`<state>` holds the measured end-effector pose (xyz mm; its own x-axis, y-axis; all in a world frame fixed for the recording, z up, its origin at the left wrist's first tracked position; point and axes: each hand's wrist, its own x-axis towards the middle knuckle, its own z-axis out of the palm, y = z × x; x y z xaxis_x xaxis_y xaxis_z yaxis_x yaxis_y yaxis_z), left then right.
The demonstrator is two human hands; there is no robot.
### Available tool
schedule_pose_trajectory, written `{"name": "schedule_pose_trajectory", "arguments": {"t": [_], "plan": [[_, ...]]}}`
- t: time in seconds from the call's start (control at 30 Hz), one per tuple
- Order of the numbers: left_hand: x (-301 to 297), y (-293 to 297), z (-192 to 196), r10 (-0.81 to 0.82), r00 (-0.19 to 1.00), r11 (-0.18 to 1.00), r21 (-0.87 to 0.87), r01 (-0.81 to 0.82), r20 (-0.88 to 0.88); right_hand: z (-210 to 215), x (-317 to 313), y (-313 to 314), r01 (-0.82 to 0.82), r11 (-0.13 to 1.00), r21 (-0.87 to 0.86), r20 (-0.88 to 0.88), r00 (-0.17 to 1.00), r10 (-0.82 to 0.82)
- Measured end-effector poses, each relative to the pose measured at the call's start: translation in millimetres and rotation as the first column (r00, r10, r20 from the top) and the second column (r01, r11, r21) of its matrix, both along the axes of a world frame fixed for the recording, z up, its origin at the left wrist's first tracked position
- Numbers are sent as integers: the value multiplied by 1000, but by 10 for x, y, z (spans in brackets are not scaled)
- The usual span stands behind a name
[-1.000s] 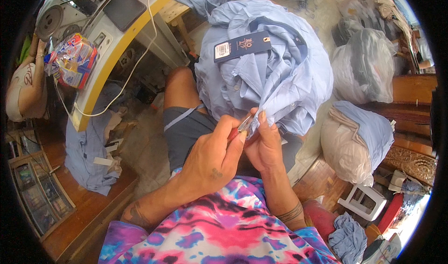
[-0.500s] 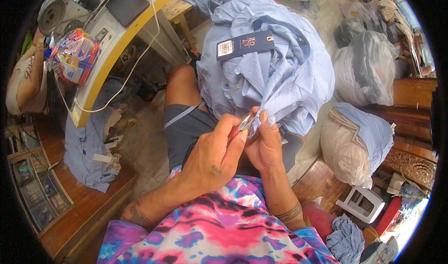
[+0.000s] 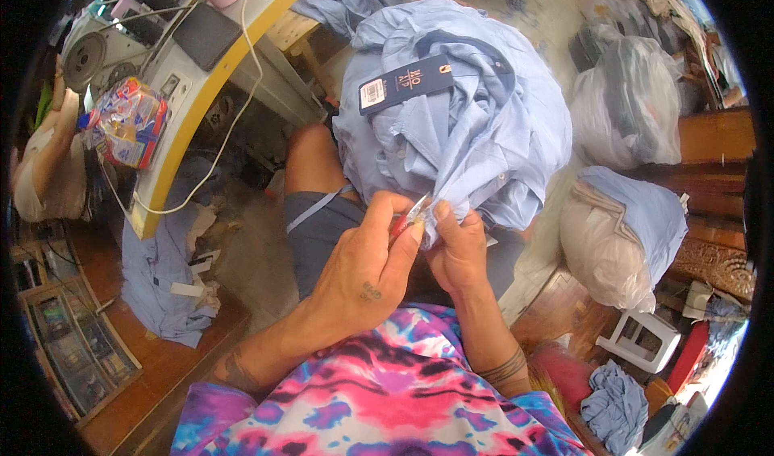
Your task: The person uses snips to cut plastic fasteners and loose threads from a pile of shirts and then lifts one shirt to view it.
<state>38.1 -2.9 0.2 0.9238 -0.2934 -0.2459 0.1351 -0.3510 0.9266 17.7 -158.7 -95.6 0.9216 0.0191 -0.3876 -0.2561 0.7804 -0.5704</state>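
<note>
A light blue shirt (image 3: pixel 516 125) lies bundled across my lap, with a dark hang tag (image 3: pixel 403 85) on top. My left hand (image 3: pixel 364 266) is closed round small red-handled thread snips (image 3: pixel 401 224). Their metal blades point up and right, close beside a fold of the shirt. That fold is pinched between the thumb and fingers of my right hand (image 3: pixel 458 254). Both hands are nearly together at the shirt's near edge. The right fingertips are partly hidden behind the cloth.
At left stands a yellow-edged table (image 3: pixel 201 81) with a dark flat device (image 3: pixel 208 38), a colourful plastic packet (image 3: pixel 133 123) and a white cable (image 3: pixel 242 93). Clothes-filled bags (image 3: pixel 629 105) and a white stool (image 3: pixel 639 341) stand at right. Blue garments (image 3: pixel 165 287) lie at lower left.
The snips' blades now show more clearly beside the fold, and my right thumb has bent down over the cloth. The view has shifted slightly; both hands stay at the same edge.
</note>
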Motion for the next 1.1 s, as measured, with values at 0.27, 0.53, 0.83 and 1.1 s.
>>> {"name": "schedule_pose_trajectory", "arguments": {"t": [0.27,0.53,0.83,1.1], "plan": [[52,-68,82,-61,998,995,82,59,17,-70,52,-33,42,998,41,40,998,-43],[-17,-131,-61,20,999,1000,-1,-20,31,-70,70,9,19,981,191,-46,999,-11],[-60,-59,26,19,999,1000,23,-18,-29,-38,97,-57,-66,967,248,42,997,57],[-107,-28,-45,-3,997,1000,28,1,77,16,67,39,19,987,158,-39,999,-13]]}}
